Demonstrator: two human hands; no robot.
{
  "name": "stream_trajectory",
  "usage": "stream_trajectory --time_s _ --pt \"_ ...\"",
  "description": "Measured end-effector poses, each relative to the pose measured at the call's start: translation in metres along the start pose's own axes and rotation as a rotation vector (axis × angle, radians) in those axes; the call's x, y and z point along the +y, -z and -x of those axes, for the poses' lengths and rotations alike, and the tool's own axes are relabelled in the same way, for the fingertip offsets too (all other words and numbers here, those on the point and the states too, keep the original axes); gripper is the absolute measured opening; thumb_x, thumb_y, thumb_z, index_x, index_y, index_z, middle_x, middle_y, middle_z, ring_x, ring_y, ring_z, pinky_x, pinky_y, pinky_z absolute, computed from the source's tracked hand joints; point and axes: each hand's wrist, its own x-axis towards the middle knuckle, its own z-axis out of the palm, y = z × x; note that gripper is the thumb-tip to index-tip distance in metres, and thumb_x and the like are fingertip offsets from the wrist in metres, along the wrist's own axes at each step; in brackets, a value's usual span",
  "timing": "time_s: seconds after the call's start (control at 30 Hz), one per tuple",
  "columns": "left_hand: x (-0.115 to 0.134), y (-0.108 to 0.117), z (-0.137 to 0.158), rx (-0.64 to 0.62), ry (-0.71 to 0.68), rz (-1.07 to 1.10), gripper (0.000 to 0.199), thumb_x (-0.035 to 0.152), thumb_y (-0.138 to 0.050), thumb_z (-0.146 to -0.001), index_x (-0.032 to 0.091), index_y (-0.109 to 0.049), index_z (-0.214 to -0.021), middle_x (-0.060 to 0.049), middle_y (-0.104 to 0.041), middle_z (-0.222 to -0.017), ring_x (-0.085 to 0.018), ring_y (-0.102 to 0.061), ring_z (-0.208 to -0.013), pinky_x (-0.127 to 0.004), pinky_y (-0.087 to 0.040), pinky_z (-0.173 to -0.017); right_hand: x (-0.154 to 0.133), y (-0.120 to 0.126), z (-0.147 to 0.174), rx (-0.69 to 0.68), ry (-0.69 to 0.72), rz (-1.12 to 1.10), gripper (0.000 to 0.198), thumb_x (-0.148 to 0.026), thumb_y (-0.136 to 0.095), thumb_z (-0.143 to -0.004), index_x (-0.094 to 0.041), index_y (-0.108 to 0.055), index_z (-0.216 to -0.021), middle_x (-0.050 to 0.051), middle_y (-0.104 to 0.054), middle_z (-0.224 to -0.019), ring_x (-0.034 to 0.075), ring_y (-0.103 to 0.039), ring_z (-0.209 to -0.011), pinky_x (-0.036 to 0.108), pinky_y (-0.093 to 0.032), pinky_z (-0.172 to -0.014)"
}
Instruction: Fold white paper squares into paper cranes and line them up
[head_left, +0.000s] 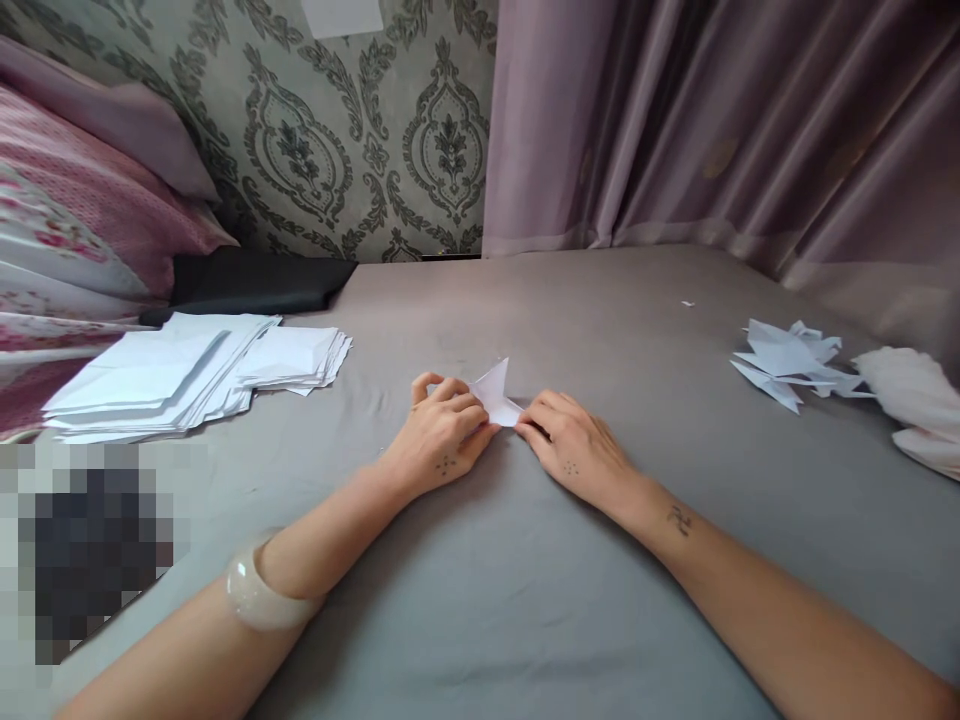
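A small piece of folded white paper (496, 397) with a pointed tip standing up is between my two hands, at the middle of the grey sheet. My left hand (448, 425) is closed on its left side, fingers curled and partly covering it. On the lower right corner, the thumb and fingers of my right hand (574, 440) pinch the paper's edge. The parts of the paper under my fingers are hidden. A pale bangle (264, 595) is around my left wrist.
Stacks of white paper, one of large sheets (150, 375) and one of smaller pieces (292, 357), lie at left. Several folded paper shapes (795, 355) are heaped at right, beside a pale cloth (915, 400). A black flat item (255, 280) lies behind the stacks.
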Motion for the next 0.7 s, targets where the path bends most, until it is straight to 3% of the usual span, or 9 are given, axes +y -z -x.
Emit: stream_trajectory --time_s 0.2,0.37,0.5,0.6,0.7 --pt "0.003 -0.011 -0.007 0.060 0.149 0.016 0.020 0.028 -0.048 -0.092 0.021 -0.064 -0.084 -0.002 -0.072 -0.079 -0.020 -0.059 -0.088 -0.047 -0.024 -0.093 0.000 -0.009 -0.005 0.038 -0.121 -0.021 0.021 -0.030 -0.045 -0.093 -0.020 -0.061 -0.086 0.004 -0.059 -0.091 0.014 -0.055 -0.078 0.027 -0.039 -0.068" --pt "0.003 -0.014 -0.013 0.028 0.214 0.054 0.012 0.029 -0.053 -0.089 0.021 -0.061 -0.090 -0.002 -0.071 -0.080 -0.021 -0.059 -0.089 -0.049 -0.023 -0.095 0.002 -0.013 -0.008 0.051 -0.131 0.026 0.016 -0.028 -0.045 -0.093 -0.019 -0.057 -0.088 0.004 -0.057 -0.092 0.014 -0.053 -0.072 0.028 -0.037 -0.063" --pt "-0.005 -0.009 -0.012 -0.028 0.239 0.134 0.020 0.035 -0.059 -0.083 0.022 -0.058 -0.097 -0.003 -0.069 -0.088 -0.023 -0.057 -0.095 -0.048 -0.024 -0.096 0.000 -0.011 -0.006 0.059 -0.032 0.000 0.018 -0.017 -0.041 -0.093 -0.020 -0.058 -0.094 0.005 -0.059 -0.096 0.016 -0.054 -0.083 0.027 -0.038 -0.065" --pt "-0.014 -0.005 -0.007 -0.086 0.168 0.178 0.026 0.021 -0.056 -0.078 0.023 -0.055 -0.104 -0.002 -0.067 -0.094 -0.022 -0.054 -0.098 -0.045 -0.025 -0.095 -0.003 -0.008 -0.003 0.030 0.085 0.039 0.028 -0.008 -0.037 -0.092 -0.020 -0.061 -0.096 0.006 -0.061 -0.096 0.017 -0.052 -0.090 0.028 -0.039 -0.068" --pt "-0.019 -0.004 -0.004 -0.116 0.129 0.171 0.039 0.006 -0.045 -0.072 0.023 -0.053 -0.105 -0.001 -0.066 -0.094 -0.021 -0.052 -0.099 -0.043 -0.026 -0.094 -0.006 -0.006 0.002 -0.008 0.110 0.110 0.030 -0.007 -0.037 -0.092 -0.020 -0.064 -0.096 0.006 -0.060 -0.094 0.018 -0.050 -0.087 0.029 -0.039 -0.066"
